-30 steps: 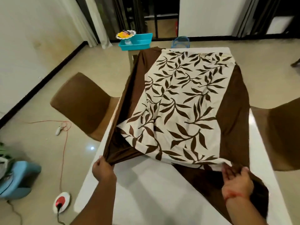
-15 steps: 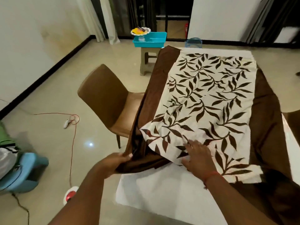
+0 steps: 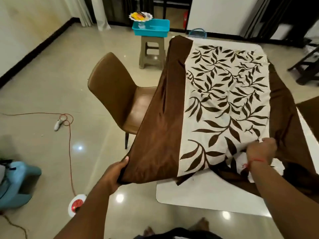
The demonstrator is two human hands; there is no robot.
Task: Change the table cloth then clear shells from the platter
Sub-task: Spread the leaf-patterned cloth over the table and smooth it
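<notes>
A brown table cloth with a cream leaf-print middle panel lies spread over most of the white table. My left hand grips its near left brown corner, held out past the table's left edge. My right hand holds bunched cream fabric at the near right part of the panel. The near end of the table shows bare white. Far back, a white platter with yellow pieces sits at the corner of a teal tray on a grey stool.
A brown chair stands tight against the table's left side; another chair edge shows at right. An orange cable runs over the floor to a round socket reel. A light blue stool is at far left. My feet are below.
My left hand has pulled the brown corner outward and toward me, flattening the left border. My right hand moved right along the cream panel and took hold of it. My view shifted left.
</notes>
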